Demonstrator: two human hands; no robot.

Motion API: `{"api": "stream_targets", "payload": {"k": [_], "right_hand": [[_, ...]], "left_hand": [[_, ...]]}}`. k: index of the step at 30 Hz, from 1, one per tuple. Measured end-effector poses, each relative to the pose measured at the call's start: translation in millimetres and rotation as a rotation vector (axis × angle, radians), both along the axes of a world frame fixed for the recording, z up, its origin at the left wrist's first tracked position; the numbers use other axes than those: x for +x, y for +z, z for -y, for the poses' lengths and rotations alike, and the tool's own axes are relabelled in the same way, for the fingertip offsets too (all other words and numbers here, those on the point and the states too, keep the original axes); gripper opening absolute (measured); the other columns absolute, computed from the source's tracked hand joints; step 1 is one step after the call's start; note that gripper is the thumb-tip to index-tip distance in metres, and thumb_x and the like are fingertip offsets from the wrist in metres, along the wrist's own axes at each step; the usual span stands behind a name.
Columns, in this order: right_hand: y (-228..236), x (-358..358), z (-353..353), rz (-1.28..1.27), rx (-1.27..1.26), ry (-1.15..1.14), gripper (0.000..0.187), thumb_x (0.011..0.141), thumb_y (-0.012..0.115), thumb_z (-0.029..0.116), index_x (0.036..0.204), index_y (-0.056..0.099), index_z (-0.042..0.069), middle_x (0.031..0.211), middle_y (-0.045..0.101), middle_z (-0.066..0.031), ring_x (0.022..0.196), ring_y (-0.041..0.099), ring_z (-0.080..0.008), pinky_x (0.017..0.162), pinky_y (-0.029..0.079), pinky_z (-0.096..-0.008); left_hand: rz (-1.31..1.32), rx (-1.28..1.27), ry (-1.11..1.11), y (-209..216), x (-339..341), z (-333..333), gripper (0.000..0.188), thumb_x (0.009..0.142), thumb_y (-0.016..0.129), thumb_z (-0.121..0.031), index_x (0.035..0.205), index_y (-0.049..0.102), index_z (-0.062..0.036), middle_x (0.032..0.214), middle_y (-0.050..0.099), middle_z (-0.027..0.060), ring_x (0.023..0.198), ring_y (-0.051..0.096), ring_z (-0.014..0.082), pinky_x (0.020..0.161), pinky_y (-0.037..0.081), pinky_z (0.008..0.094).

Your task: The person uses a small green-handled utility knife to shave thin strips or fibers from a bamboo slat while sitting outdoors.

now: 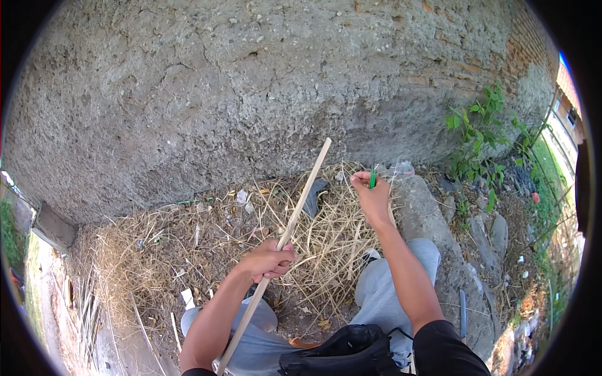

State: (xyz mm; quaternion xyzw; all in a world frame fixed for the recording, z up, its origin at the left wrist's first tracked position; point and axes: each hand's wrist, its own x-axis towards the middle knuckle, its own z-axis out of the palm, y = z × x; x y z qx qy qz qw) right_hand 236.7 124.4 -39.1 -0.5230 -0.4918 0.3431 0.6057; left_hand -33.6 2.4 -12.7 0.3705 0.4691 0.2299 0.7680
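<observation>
My left hand (269, 259) is closed round a long, pale bamboo strip (303, 199). The strip slants from beside my left forearm up toward the wall, its upper end free in the air. To the right, my right hand (372, 199) is closed on a slim green object (372, 179) that sticks up past the fingers; most of it is hidden, so its kind does not show. That hand is apart from the strip, near the foot of the wall. Between and beneath my hands lies a heap of straw-coloured shavings (329, 247).
A rough, weathered wall (251, 94) rises ahead. A dark flat piece (315, 198) lies among the shavings. Large stones (423, 203) border the right side, with a leafy green plant (480, 128) beyond. A black bag (338, 354) rests between my legs. Several thin sticks (88, 319) lie at left.
</observation>
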Motion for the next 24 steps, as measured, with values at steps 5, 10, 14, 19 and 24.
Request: {"api": "stream_targets", "payload": {"k": [5, 10, 14, 19, 24], "right_hand": [[2.4, -2.3, 1.0, 0.075, -0.002, -0.048, 0.015, 0.082, 0.072, 0.011, 0.091, 0.071, -0.001, 0.076, 0.067, -0.0049, 0.069, 0.059, -0.0101, 0.065, 0.046, -0.0269], [8.0, -3.1, 3.9, 0.058, -0.021, -0.045, 0.016, 0.083, 0.072, 0.012, 0.091, 0.071, -0.001, 0.077, 0.067, -0.006, 0.07, 0.061, -0.0116, 0.066, 0.047, -0.0278], [4.0, -2.0, 3.0, 0.109, 0.002, -0.049, 0.016, 0.083, 0.072, 0.013, 0.09, 0.071, -0.001, 0.079, 0.067, -0.0072, 0.071, 0.061, -0.0133, 0.066, 0.047, -0.0287], [-3.7, -6.2, 1.2, 0.129, -0.135, 0.022, 0.023, 0.082, 0.073, 0.015, 0.096, 0.069, -0.002, 0.084, 0.068, -0.0083, 0.076, 0.063, -0.0154, 0.07, 0.049, -0.031], [-25.3, -7.0, -3.8, 0.25, -0.189, 0.117, 0.032, 0.088, 0.065, 0.008, 0.116, 0.058, -0.005, 0.087, 0.063, -0.0079, 0.077, 0.059, -0.0125, 0.068, 0.047, -0.0265]], "left_hand": [[-0.031, 0.007, -0.019, -0.6, 5.8, 1.1, 0.027, 0.091, 0.059, -0.005, 0.078, 0.037, -0.0144, 0.058, 0.033, -0.0065, 0.041, 0.03, 0.0015, 0.031, 0.017, 0.0211], [-0.067, 0.008, -0.008, 1.3, 8.1, 1.0, 0.028, 0.091, 0.06, -0.006, 0.078, 0.037, -0.0139, 0.057, 0.034, -0.0065, 0.04, 0.03, 0.0016, 0.031, 0.017, 0.0216], [-0.063, 0.025, -0.04, 1.4, 9.1, 1.0, 0.028, 0.092, 0.059, -0.008, 0.077, 0.036, -0.0143, 0.057, 0.033, -0.0067, 0.041, 0.03, 0.0015, 0.032, 0.017, 0.0214], [-0.067, 0.022, -0.021, 1.5, 11.5, 3.6, 0.027, 0.097, 0.056, -0.016, 0.078, 0.037, -0.0139, 0.058, 0.033, -0.007, 0.042, 0.029, 0.0007, 0.032, 0.017, 0.0204], [-0.015, 0.062, 0.1, 0.6, 17.6, 5.2, 0.03, 0.102, 0.046, -0.037, 0.09, 0.037, -0.0103, 0.069, 0.041, -0.0018, 0.044, 0.028, 0.0011, 0.033, 0.021, 0.0183]]}}
